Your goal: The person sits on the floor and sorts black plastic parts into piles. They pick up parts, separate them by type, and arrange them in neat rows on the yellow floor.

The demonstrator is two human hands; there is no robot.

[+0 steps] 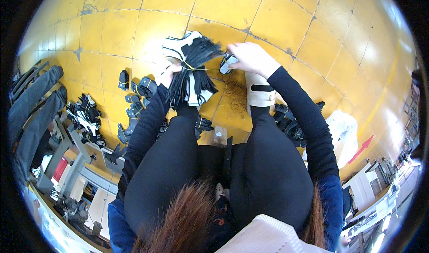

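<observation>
My left hand (166, 74) grips a thick bundle of black and white fabric strips (195, 58), its ends fanned out above and below. A thin yellowish rubber band (203, 69) circles the bundle's middle and stretches taut across to my right side. My right hand (253, 59), fingers closed, holds a small dark-and-white folded piece (228, 63) at the band's other end. Whether its fingers also pinch the band itself is hidden. Both hands are above the floor, in front of my knees.
Loose rubber bands (234, 96) lie on the yellow tiled floor (228, 4) between my feet. Banded dark bundles (145, 87) and a black-and-white pile (85, 114) lie left, more bundles (289, 123) right. A white plastic bag (343, 130) stands right. Another person's legs (38, 114) are far left.
</observation>
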